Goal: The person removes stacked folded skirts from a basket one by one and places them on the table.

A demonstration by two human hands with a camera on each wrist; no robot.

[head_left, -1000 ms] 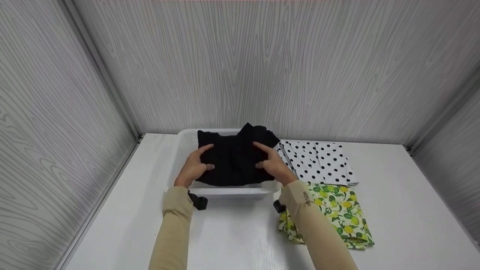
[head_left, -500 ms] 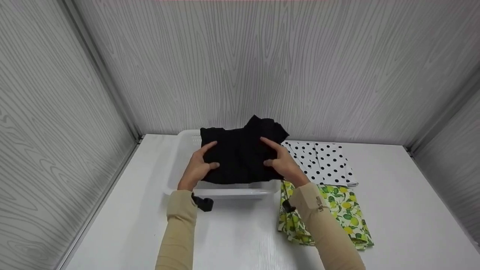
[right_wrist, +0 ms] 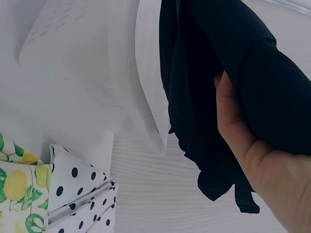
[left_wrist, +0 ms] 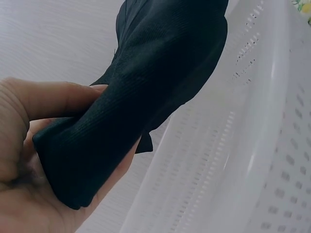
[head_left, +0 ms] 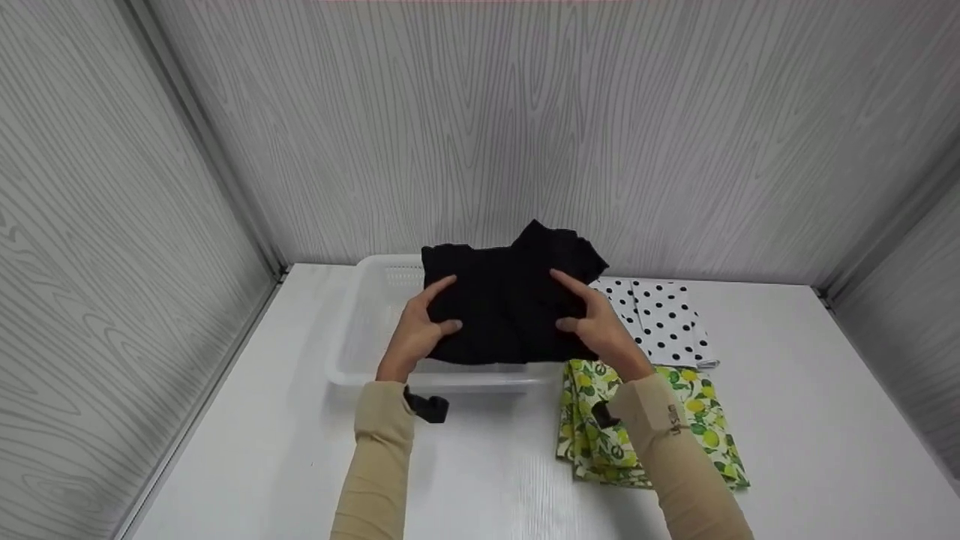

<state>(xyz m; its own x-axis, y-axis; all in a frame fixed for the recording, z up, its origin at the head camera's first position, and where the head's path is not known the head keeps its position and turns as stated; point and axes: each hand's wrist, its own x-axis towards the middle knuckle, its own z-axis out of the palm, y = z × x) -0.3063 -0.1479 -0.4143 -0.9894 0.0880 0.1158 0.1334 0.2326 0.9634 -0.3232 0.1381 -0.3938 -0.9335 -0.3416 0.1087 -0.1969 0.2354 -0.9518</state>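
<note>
A folded black garment (head_left: 510, 307), with a small peaked part sticking up at its far right, hangs over a white plastic basket (head_left: 343, 330). My left hand (head_left: 414, 334) grips its left side, thumb and fingers on opposite faces, as the left wrist view shows with the dark fabric (left_wrist: 141, 92) pinched. On the other side my right hand (head_left: 606, 334) holds the garment's right part. Loose flaps of the black garment (right_wrist: 214, 182) dangle past that hand in the right wrist view. The garment extends beyond the basket's right side in the head view.
Right of the basket lies a folded white cloth with black dots (head_left: 667, 322). Nearer me is a folded lemon-print cloth (head_left: 709, 427), partly behind my right forearm. Grey wood-grain panels (head_left: 480, 127) enclose the white table (head_left: 480, 480) at the back and sides.
Both hands have moved right and slightly upward in the head view, carrying the black garment. More of the basket's left inside now shows, while the dotted cloth is more covered.
</note>
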